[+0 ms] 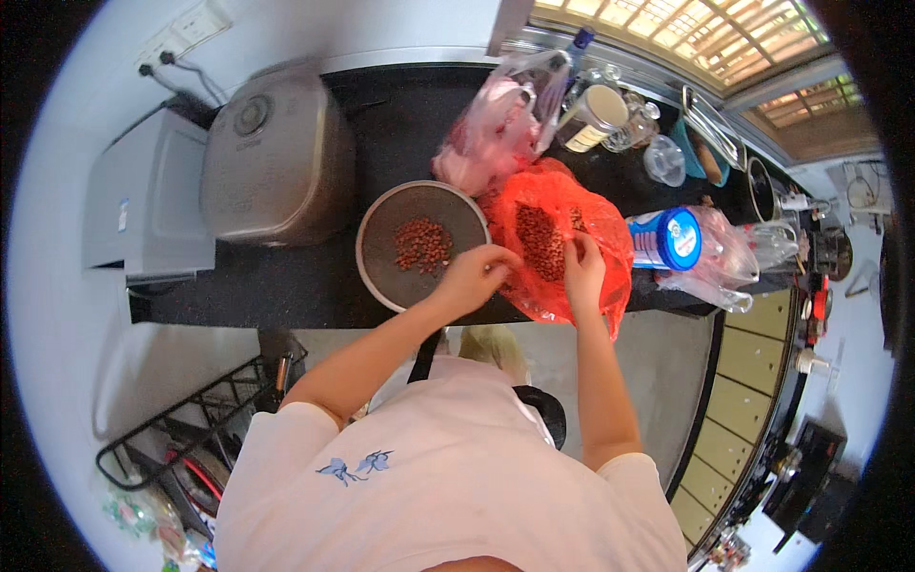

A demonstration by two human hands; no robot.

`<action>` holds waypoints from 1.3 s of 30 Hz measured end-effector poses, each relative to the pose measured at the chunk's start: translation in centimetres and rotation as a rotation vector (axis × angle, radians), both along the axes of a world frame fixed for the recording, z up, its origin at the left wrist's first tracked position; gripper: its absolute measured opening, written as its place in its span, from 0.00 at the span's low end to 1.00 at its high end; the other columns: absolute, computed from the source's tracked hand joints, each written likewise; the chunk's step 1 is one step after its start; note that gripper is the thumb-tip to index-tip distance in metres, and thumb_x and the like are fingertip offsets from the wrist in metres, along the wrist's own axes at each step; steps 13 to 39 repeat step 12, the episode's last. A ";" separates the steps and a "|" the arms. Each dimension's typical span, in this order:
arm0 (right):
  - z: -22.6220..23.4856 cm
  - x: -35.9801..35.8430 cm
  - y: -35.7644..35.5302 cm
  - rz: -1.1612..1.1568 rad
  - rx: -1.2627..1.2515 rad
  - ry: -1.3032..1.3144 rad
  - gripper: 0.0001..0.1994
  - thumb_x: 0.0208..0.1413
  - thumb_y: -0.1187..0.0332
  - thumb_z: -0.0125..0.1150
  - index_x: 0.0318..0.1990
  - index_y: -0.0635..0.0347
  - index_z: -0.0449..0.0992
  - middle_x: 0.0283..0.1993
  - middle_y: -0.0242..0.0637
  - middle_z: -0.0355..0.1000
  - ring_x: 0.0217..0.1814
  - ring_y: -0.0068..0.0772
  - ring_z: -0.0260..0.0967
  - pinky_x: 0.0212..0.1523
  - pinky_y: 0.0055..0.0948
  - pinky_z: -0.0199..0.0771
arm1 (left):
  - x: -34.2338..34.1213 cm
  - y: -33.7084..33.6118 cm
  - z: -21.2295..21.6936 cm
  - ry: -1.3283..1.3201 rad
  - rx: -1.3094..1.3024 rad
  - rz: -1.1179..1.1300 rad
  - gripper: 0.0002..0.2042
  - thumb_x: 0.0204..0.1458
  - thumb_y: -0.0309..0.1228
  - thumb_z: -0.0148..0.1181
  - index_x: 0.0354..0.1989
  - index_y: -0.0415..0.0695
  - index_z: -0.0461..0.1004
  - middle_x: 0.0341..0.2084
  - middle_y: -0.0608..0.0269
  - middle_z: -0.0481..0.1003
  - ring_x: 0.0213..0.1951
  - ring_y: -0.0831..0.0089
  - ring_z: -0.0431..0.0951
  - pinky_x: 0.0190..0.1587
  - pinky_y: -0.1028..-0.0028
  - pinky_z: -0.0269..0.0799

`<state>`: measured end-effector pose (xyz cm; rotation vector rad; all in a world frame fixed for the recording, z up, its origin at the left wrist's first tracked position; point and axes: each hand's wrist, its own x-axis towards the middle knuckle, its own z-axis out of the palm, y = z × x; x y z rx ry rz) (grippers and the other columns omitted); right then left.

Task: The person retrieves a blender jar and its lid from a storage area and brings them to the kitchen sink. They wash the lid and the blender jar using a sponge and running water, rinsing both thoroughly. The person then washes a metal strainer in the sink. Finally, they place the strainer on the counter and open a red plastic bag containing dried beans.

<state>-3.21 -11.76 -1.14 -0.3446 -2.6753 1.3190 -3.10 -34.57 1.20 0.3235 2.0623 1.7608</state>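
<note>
A red plastic bag (612,205) lies spread on the black counter, its mouth showing many reddish-brown peanuts (543,240). My left hand (477,276) is closed on the bag's left edge, beside the rim of a round grey pan (379,272). A small heap of the same peanuts (422,244) sits in the pan. Inside the bag's mouth, my right hand (584,267) reaches down over the peanuts with its fingers drawn together. What those fingertips hold, if anything, is too small to make out.
Left of the pan stands a grey rice cooker (276,157), with a pale box-shaped appliance (152,195) beyond it. A white plastic bag (500,119) and glass jars (634,124) are behind the red bag. A blue tub (667,238) lies to its right.
</note>
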 end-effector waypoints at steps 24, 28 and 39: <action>-0.6 -2.0 -0.8 0.187 0.698 -0.854 0.49 0.46 0.53 0.65 0.71 0.43 0.38 0.72 0.46 0.39 0.67 0.62 0.48 0.66 0.53 0.53 | -6.6 12.6 -7.4 0.585 -0.893 -0.202 0.14 0.52 0.34 0.48 0.46 0.47 0.72 0.51 0.55 0.70 0.56 0.54 0.65 0.53 0.52 0.64; -0.6 -2.0 -0.8 0.187 0.698 -0.854 0.49 0.46 0.53 0.65 0.71 0.43 0.38 0.72 0.46 0.39 0.67 0.62 0.48 0.66 0.53 0.53 | -6.6 12.6 -7.4 0.585 -0.893 -0.202 0.14 0.52 0.34 0.48 0.46 0.47 0.72 0.51 0.55 0.70 0.56 0.54 0.65 0.53 0.52 0.64; -0.6 -2.0 -0.8 0.187 0.698 -0.854 0.49 0.46 0.53 0.65 0.71 0.43 0.38 0.72 0.46 0.39 0.67 0.62 0.48 0.66 0.53 0.53 | -6.6 12.6 -7.4 0.585 -0.893 -0.202 0.14 0.52 0.34 0.48 0.46 0.47 0.72 0.51 0.55 0.70 0.56 0.54 0.65 0.53 0.52 0.64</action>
